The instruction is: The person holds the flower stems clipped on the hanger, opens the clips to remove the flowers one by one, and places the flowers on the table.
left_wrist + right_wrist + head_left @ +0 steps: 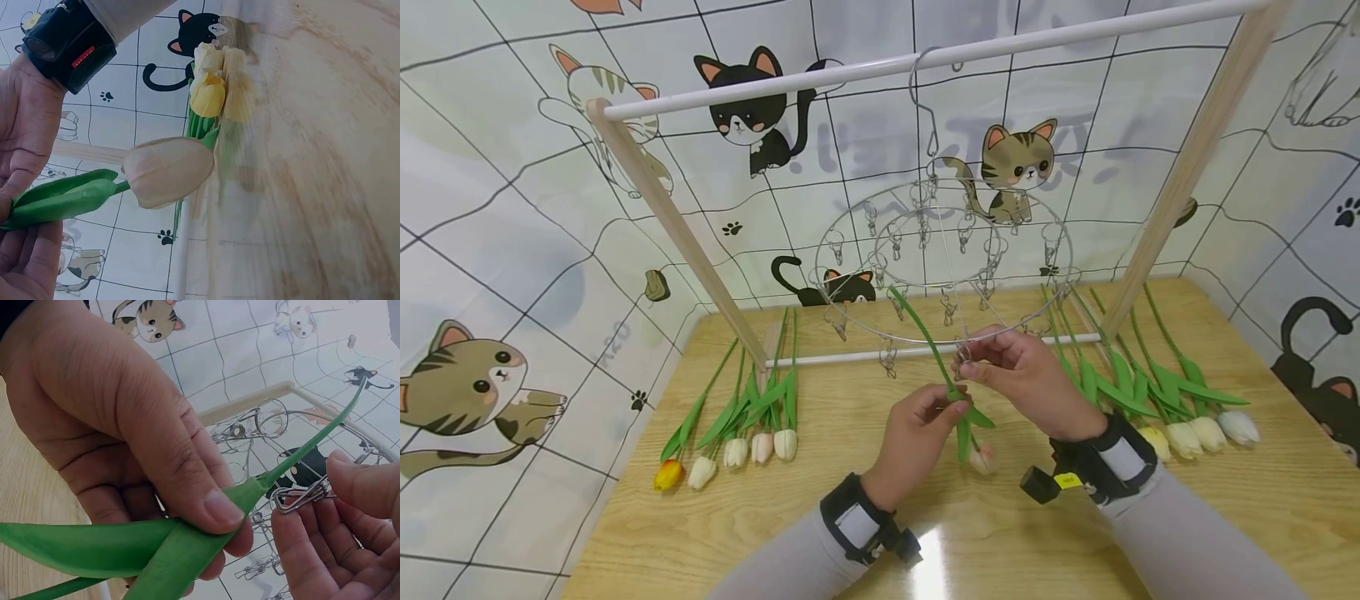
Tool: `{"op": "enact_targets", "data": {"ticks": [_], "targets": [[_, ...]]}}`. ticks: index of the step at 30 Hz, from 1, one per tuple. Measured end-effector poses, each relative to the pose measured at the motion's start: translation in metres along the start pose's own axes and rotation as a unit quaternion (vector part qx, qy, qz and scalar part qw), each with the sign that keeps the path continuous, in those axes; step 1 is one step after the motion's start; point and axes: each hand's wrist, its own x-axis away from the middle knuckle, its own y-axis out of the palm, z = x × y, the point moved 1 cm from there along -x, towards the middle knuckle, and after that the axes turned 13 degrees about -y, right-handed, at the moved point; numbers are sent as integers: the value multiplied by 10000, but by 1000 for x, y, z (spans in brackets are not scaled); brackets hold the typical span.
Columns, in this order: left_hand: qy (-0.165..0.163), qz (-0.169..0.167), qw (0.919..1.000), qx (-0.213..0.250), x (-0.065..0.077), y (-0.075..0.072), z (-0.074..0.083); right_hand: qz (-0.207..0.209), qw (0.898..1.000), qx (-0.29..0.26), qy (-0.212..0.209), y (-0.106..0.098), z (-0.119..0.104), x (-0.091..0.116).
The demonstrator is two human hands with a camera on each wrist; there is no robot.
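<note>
A pale pink tulip [982,460] hangs head down, its green stem slanting up to the left. My left hand [917,437] pinches the stem by the leaves, between thumb and fingers. In the left wrist view the blossom [169,172] points away from the fingers. My right hand [1026,382] holds a wire clip [300,499] at the front rim of the round hanging rack [850,333]. In the right wrist view, the clip's end lies right beside the stem [312,442].
A white rod [820,79] on wooden posts carries the rack by a hook [922,100]. More metal clips dangle from its rings. Several tulips lie on the table at left [736,452] and at right [1183,439]. Cat-patterned walls [647,358] stand behind and beside.
</note>
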Motion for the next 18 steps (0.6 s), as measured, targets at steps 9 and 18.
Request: {"op": "enact_targets", "data": {"ticks": [9, 18], "targets": [[734, -81, 9970, -225, 7, -1, 11, 1, 10000, -56, -62, 0, -1, 0], [1716, 49, 9836, -551, 22, -15, 38, -11, 9999, -133, -65, 1, -2, -1]]}}
